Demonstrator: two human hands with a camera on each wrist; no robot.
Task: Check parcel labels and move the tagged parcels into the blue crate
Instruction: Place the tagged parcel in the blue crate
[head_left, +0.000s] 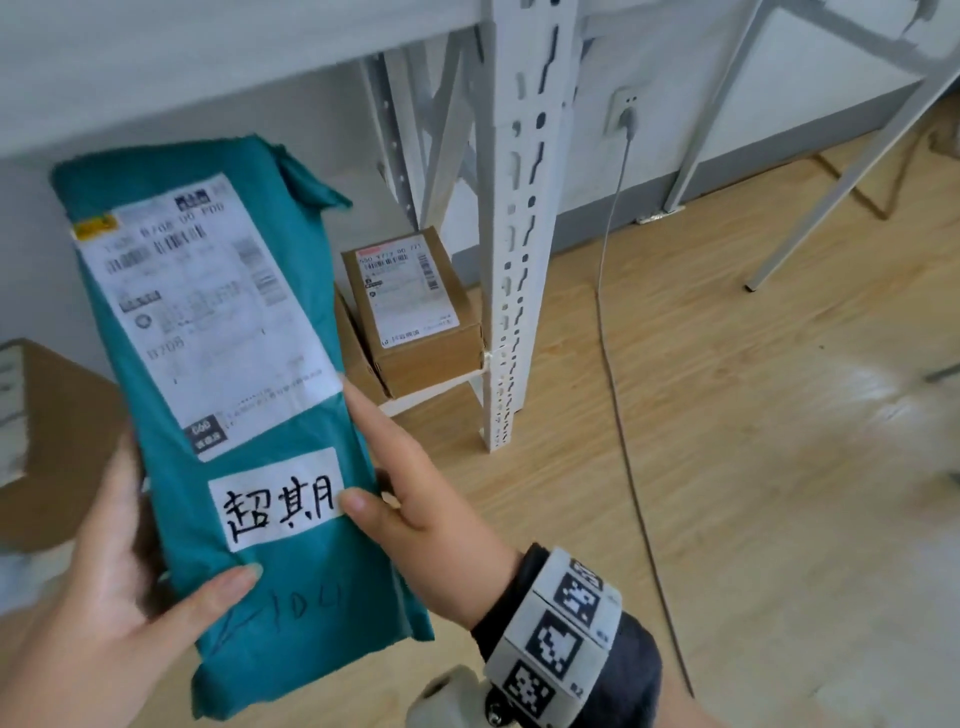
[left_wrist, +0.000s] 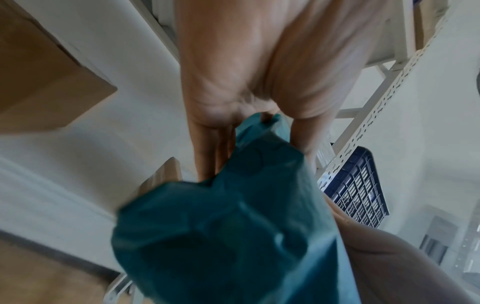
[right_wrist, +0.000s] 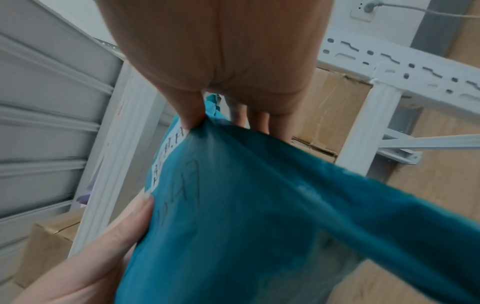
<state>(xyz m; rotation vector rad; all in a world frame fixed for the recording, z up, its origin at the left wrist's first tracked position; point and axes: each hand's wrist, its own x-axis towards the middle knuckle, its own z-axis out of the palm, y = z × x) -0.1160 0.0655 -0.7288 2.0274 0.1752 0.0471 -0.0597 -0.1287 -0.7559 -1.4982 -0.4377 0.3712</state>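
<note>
I see a white metal rack post (head_left: 522, 218) standing on the wood floor (head_left: 753, 415), and a grey cable (head_left: 610, 291) running from a wall socket (head_left: 626, 111) down across it.

- The left hand (head_left: 104, 597) was bare, with no ring or glove on it, and its nails were short and unpainted.
- The right hand (head_left: 415, 499) was likewise bare, with short plain nails.
- A dark grey sleeve cuff (head_left: 631, 670) covered the right wrist, at about 5 o'clock in the head view.
- Over that cuff sat a white wristband (head_left: 558, 634) made of flat square panels, each printed with a black-and-white pixel marker.
- Small printed characters sat beside the markers, one reading "B2"; the others were too small to read.
- A pale rounded camera housing (head_left: 447, 696) with a small metal screw hung under the band, at 6 o'clock.
</note>
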